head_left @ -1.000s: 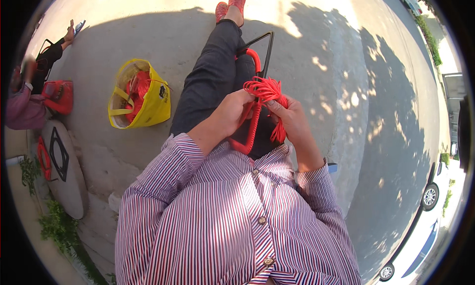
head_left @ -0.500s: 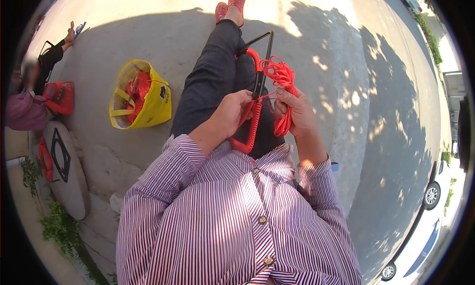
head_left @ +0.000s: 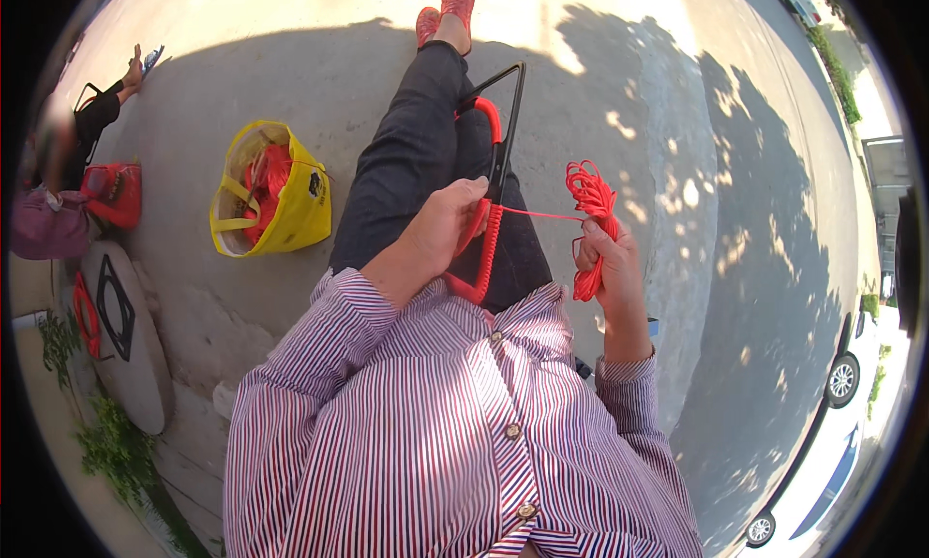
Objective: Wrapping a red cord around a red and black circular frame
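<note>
With fingers curled tight, holds the red-and-black frame [head_left: 498,166] over the lap [head_left: 527,268] in left hand [head_left: 450,219], and the red cord bundle [head_left: 591,185] in right hand [head_left: 612,258], past the lap's right edge. Seems to be wrapping; likely needs the strand [head_left: 542,214] looped tight next.

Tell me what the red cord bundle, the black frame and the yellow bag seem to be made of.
Red cord bundle: probably plastic or synthetic fibre, smooth; its thin strands bend into loops.
Black frame: likely painted metal, smooth and dark; its slim bars look stiff and cornered.
Yellow bag: perhaps coated fabric or plastic, fairly matte; its thin walls hold their shape, which leaves either open.
</note>
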Tool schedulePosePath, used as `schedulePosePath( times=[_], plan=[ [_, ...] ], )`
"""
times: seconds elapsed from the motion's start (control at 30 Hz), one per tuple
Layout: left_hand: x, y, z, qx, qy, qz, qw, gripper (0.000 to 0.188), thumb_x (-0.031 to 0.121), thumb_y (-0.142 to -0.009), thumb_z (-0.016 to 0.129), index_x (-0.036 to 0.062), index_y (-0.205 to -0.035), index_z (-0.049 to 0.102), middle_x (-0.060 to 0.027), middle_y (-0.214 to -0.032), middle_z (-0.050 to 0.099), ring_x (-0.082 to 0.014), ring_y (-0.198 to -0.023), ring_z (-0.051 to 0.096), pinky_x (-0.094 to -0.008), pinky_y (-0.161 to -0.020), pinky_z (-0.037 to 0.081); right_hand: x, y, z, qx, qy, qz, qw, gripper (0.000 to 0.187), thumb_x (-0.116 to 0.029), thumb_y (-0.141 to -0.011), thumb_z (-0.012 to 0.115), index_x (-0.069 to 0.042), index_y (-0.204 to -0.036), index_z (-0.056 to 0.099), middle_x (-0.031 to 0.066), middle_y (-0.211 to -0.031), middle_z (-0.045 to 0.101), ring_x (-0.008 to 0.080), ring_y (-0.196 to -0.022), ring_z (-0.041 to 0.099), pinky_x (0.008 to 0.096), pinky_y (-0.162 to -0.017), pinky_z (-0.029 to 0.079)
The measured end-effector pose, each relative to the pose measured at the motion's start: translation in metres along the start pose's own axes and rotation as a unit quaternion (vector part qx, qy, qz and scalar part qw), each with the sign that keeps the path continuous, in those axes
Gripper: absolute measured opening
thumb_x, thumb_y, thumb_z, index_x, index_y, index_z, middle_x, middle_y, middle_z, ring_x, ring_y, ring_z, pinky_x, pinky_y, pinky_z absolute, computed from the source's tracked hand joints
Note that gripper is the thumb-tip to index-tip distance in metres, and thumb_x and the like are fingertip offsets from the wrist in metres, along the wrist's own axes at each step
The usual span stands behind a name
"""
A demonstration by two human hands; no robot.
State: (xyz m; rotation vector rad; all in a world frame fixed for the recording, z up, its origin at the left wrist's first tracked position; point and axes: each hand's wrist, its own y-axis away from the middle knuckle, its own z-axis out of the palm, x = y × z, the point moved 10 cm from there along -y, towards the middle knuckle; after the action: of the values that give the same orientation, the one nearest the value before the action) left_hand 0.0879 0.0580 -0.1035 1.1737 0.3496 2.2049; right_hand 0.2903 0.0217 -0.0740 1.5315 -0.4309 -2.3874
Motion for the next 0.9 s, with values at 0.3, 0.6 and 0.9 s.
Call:
schedulePosePath(
  times=[0.3,0.6,0.9],
  plan=[
    [0.050,0.070,0.099,-0.124,-0.342,0.298,0.882,0.025,0.015,-0.091,0.062,0.0016,-0.112,0.060,-0.0090,-0.113,0.060,-0.0237,-0.110,0.055,-0.0356,-0.099,0.040,0.013,0.033,0.117,-0.268,-0.164,0.044,0.948,0.047,-0.047,-0.094,0.054,0.000,-0.097,0.058,0.0041,-0.066,0.055,0.0114,-0.053,0.047,0.0256,-0.049,0.038],
    [0.122,0.059,-0.012,-0.045,0.080,0.255,0.963,0.030,0.004,-0.086,0.066,0.0026,-0.115,0.059,-0.0078,-0.113,0.060,-0.0204,-0.107,0.057,-0.0367,-0.094,0.048,-0.035,-0.019,0.056,-0.252,-0.204,-0.057,0.944,0.027,-0.026,-0.094,0.056,-0.001,-0.102,0.061,-0.0024,-0.059,0.039,0.0074,-0.049,0.030,0.0231,-0.045,0.024],
    [0.077,0.069,0.045,-0.114,-0.683,0.304,0.654,0.024,-0.006,-0.073,0.062,0.0036,-0.094,0.069,-0.0101,-0.094,0.057,-0.0258,-0.091,0.058,-0.0339,-0.081,0.047,0.011,-0.054,0.044,-0.073,0.244,0.019,0.967,0.020,-0.014,-0.086,0.067,0.000,-0.100,0.068,-0.0010,-0.069,0.056,0.0065,-0.057,0.045,0.0217,-0.050,0.036]
  ],
)
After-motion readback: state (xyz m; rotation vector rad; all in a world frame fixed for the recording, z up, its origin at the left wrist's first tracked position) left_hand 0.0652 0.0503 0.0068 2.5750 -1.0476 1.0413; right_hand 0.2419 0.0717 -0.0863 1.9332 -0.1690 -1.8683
